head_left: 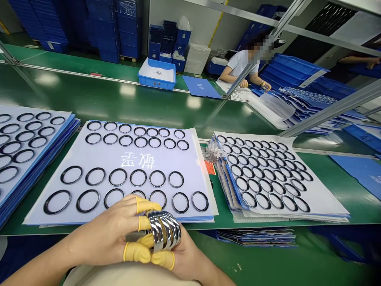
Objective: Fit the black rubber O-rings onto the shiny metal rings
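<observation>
I have the silver rings (165, 230) between both hands: the right hand (189, 254) closes round them, thumb on the near side; the left hand (111, 232), fingers curled, touches their left end, though I can't tell whether it pinches. Beyond lies a ring-covered sheet (101, 157).

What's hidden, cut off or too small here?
All head view:
Right hand, partly: behind the shiny silver rings.
Some front-row glossy black rings, partly: behind the left hand.
Leftmost flat white sheet: cut by the left edge.
Whether the co-worker's hand holds anything: too small to tell.
</observation>
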The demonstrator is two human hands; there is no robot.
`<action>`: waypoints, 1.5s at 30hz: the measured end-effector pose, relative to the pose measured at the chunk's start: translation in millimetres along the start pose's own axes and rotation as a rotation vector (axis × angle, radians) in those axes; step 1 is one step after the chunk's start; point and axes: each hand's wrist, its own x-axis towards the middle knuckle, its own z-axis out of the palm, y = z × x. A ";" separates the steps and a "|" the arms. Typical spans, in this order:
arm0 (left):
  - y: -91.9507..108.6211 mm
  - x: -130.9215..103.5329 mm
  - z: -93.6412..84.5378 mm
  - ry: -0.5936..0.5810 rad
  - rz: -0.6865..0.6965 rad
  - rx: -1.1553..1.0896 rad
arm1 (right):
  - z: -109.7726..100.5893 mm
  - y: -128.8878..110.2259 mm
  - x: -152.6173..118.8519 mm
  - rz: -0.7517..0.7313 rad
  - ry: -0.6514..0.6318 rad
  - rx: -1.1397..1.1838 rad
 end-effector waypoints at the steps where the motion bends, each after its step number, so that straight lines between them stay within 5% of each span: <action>1: -0.4 -0.9 -0.9 -0.017 -0.021 0.030 | -0.2 -0.5 0.2 0.011 -0.001 -0.016; 8: -1.5 -4.0 -4.1 -0.122 -0.100 0.028 | -1.6 4.1 -0.8 -0.002 -0.033 -0.296; 13: -4.0 -4.7 5.7 -0.187 -0.049 -0.341 | -2.1 5.3 -2.6 -0.081 0.029 -0.683; 18: -12.8 -2.7 20.7 -0.289 -0.047 -0.662 | -3.0 -4.8 2.2 -0.061 0.038 -0.705; 26: -18.5 -1.5 29.8 -0.202 0.052 -0.596 | -19.0 -8.6 3.8 -0.095 -0.103 -0.702; 36: -11.9 4.5 28.6 -0.132 -0.030 -0.644 | -19.3 -15.7 -1.8 -0.017 -0.055 -0.655; 45: -9.8 12.7 24.7 0.074 -0.012 -0.666 | -7.6 10.5 -3.7 -0.307 0.072 -0.801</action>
